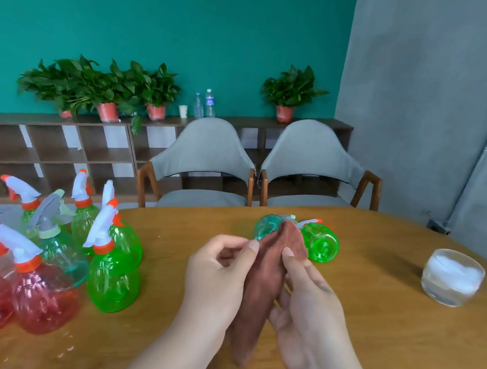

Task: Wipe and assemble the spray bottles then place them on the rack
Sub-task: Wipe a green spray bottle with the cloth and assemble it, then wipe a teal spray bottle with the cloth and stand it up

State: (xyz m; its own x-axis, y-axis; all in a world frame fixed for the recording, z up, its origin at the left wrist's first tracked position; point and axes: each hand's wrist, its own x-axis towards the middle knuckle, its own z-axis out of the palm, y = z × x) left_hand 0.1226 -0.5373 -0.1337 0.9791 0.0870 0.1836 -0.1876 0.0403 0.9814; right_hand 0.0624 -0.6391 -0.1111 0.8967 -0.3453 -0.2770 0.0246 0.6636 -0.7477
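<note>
Both hands pinch a brown soft cloth (262, 284) upright over the wooden table (370, 343): left hand (216, 277) and right hand (304, 296) with curled fingers.

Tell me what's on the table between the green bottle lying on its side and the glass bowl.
Nothing. In the head view, only bare tabletop separates the lying green bottle from the glass bowl.

The wooden table (370, 343) bears upright spray bottles (114, 272) at left, two lying bottles (319, 245), and a glass bowl (452, 278).
</note>
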